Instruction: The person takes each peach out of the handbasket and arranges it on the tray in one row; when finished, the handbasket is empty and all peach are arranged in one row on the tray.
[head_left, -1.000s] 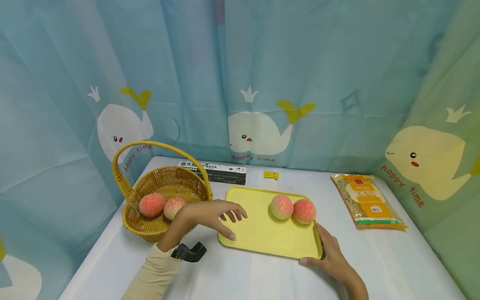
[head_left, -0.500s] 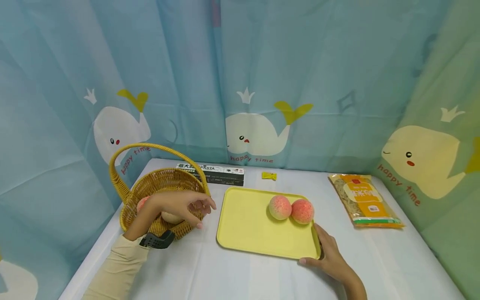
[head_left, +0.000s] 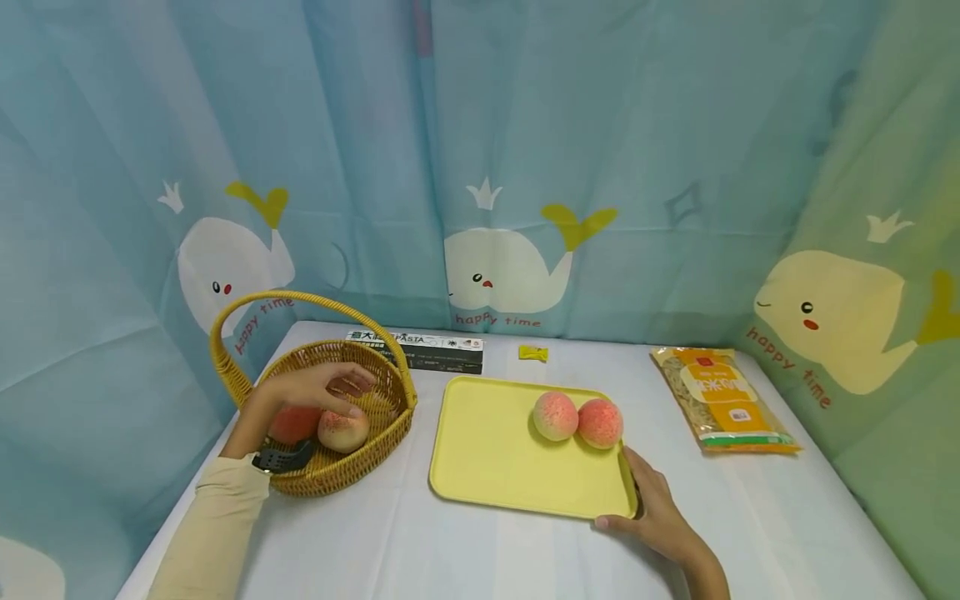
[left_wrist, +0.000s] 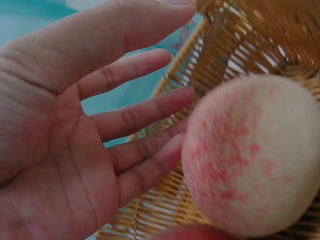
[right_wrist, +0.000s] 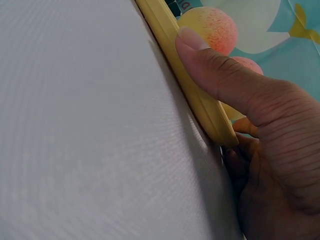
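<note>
My left hand (head_left: 318, 389) is over the wicker basket (head_left: 330, 481), fingers spread and holding nothing. Just below it lies a pale peach (head_left: 343, 432) with red speckles, which fills much of the left wrist view beside the fingertips. A redder peach (head_left: 294, 425) sits to its left, partly covered by the wrist. At the near right corner of the yellow tray (head_left: 487, 458), my right hand (head_left: 656, 510) grips the rim, thumb along the front edge and fingers round the side. Two more peaches, one paler (head_left: 556, 416) and one redder (head_left: 601, 423), touch each other on the tray.
A black-and-white pasta box (head_left: 442, 354) lies behind the basket, partly hidden by it. A small yellow wrapped piece (head_left: 533, 353) lies behind the tray. An orange food bag (head_left: 723, 400) is at the right. The basket's tall handle (head_left: 315, 298) arches above it.
My left hand has moved left from above the tray's left edge to over the peaches in the basket. My right hand keeps its grip on the tray. The view has shifted slightly.
</note>
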